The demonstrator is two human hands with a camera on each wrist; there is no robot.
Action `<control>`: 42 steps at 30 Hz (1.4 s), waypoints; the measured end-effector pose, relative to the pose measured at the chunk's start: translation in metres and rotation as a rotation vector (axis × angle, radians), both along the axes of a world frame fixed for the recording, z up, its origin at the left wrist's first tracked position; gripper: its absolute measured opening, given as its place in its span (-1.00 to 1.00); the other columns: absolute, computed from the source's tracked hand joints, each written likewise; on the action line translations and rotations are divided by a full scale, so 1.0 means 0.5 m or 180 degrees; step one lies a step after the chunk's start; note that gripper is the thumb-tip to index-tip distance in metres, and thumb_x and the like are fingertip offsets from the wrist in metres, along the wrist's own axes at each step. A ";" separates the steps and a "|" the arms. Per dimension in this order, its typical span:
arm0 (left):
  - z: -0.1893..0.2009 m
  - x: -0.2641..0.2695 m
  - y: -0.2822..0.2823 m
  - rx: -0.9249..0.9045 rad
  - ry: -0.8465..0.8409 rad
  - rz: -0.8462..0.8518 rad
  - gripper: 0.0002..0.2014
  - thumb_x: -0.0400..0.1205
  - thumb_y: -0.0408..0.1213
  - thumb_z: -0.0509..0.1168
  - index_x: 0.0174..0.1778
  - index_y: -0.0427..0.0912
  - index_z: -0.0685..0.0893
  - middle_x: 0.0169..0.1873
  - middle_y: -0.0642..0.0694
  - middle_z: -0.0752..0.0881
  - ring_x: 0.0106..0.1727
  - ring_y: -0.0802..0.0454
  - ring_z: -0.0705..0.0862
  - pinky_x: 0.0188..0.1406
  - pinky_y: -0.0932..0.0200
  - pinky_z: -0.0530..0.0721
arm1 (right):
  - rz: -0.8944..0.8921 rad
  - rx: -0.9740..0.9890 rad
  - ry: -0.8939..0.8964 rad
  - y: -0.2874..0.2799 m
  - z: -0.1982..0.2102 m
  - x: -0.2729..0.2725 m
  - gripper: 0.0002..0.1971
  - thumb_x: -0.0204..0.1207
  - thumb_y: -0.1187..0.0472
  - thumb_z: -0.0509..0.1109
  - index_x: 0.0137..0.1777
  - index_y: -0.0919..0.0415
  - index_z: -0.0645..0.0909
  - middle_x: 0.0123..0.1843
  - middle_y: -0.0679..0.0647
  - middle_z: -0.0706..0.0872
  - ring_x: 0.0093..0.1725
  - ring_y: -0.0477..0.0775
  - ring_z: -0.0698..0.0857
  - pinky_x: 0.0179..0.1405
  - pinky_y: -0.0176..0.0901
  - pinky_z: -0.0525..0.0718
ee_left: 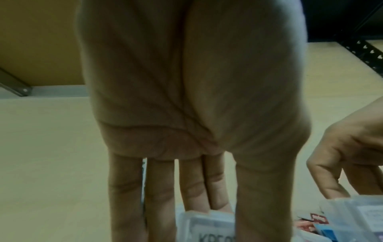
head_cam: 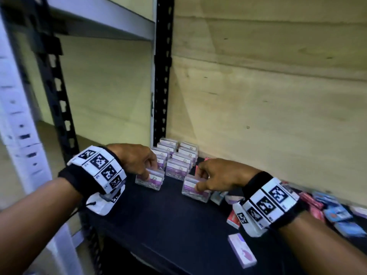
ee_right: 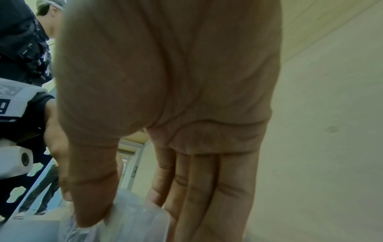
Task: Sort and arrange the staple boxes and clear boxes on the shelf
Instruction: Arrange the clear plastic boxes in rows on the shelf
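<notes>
My left hand [head_cam: 137,161] pinches one clear box [head_cam: 150,179] and my right hand [head_cam: 216,175] another [head_cam: 195,188], both on the dark shelf [head_cam: 168,215] before the sorted rows [head_cam: 176,155]. They look light, rigid, slick; I'd grip the short sides.

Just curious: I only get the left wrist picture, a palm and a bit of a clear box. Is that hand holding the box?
Observer: Yes. The head view shows the left hand pinching a clear box that stands on the dark shelf.
Operator: And the other hand?
Observer: The right hand pinches a second clear box, beside the first but apart from it.
Operator: Where might they go?
Observer: Probably onto the two rows of clear boxes in the back corner, just behind both hands.
</notes>
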State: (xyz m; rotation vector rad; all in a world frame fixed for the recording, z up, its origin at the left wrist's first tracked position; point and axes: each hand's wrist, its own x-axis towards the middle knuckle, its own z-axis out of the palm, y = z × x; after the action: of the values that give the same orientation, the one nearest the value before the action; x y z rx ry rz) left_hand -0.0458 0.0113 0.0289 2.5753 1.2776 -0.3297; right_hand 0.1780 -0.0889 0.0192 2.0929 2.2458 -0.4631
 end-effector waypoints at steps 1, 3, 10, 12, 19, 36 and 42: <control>-0.004 -0.003 0.002 -0.0004 0.0045 0.0023 -0.69 0.58 -0.14 0.45 0.23 0.07 0.61 0.08 0.11 0.64 0.11 0.11 0.61 0.01 0.23 0.54 | -0.0001 -0.0052 0.0002 0.011 -0.004 -0.010 -0.75 0.47 -0.10 0.48 0.01 0.01 0.63 -0.05 -0.05 0.75 -0.05 0.07 0.72 0.04 0.02 0.72; -0.009 -0.010 0.010 0.0003 0.0110 0.0060 -0.68 0.61 -0.16 0.42 0.27 0.03 0.58 0.09 0.09 0.64 0.08 0.11 0.60 -0.09 0.27 0.51 | 0.0033 -0.0135 0.0038 0.031 -0.009 -0.031 -0.72 0.51 -0.08 0.47 0.06 0.08 0.66 -0.03 0.02 0.79 -0.05 0.11 0.77 0.00 0.02 0.75; -0.011 -0.022 0.029 -0.0108 0.0012 0.0130 -0.67 0.63 -0.18 0.40 0.32 0.00 0.57 0.12 0.08 0.66 0.05 0.13 0.59 -0.27 0.40 0.43 | 0.0094 -0.0298 -0.0025 0.066 -0.016 -0.069 -0.65 0.56 -0.08 0.45 0.19 0.15 0.61 0.04 0.09 0.78 -0.10 0.15 0.82 -0.02 0.10 0.82; -0.013 -0.022 0.031 -0.0143 -0.0023 0.0145 -0.67 0.64 -0.18 0.39 0.32 0.00 0.57 0.15 0.08 0.66 0.07 0.14 0.59 -0.28 0.43 0.42 | 0.0038 -0.0346 0.0040 0.069 -0.019 -0.074 -0.65 0.56 -0.08 0.45 0.21 0.11 0.57 0.05 0.06 0.75 -0.11 0.15 0.83 -0.04 0.07 0.83; -0.018 -0.026 0.034 -0.0216 -0.0234 0.0244 -0.62 0.60 -0.19 0.44 0.33 0.03 0.59 0.20 0.09 0.65 0.16 0.13 0.61 -0.04 0.31 0.48 | 0.0017 -0.0272 0.0146 0.070 -0.020 -0.069 -0.64 0.55 -0.16 0.43 0.23 0.00 0.56 0.06 -0.01 0.75 -0.08 0.08 0.80 -0.03 -0.01 0.80; -0.030 -0.016 0.036 0.0457 -0.0377 -0.0222 -0.63 0.47 -0.40 0.53 0.09 0.07 0.66 -0.02 0.14 0.62 0.02 0.16 0.57 -0.11 0.28 0.47 | 0.0384 0.0213 0.0501 0.066 -0.011 -0.042 -0.79 0.48 0.19 0.58 0.07 -0.06 0.76 -0.14 -0.24 0.71 -0.08 -0.22 0.70 -0.09 -0.41 0.55; -0.030 -0.019 0.048 0.0606 -0.0348 -0.0252 -0.66 0.48 -0.40 0.51 -0.05 0.11 0.57 -0.01 0.11 0.63 0.03 0.13 0.58 -0.11 0.26 0.50 | 0.0369 0.0224 0.0553 0.084 -0.019 -0.055 -0.80 0.49 0.18 0.57 0.06 -0.07 0.74 -0.12 -0.22 0.69 -0.20 -0.32 0.62 -0.19 -0.41 0.48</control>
State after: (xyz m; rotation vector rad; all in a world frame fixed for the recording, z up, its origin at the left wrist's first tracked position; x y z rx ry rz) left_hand -0.0553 0.0354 0.0138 2.7643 1.2252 -0.0829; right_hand 0.1504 -0.0467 0.0097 2.0112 2.4977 -0.5886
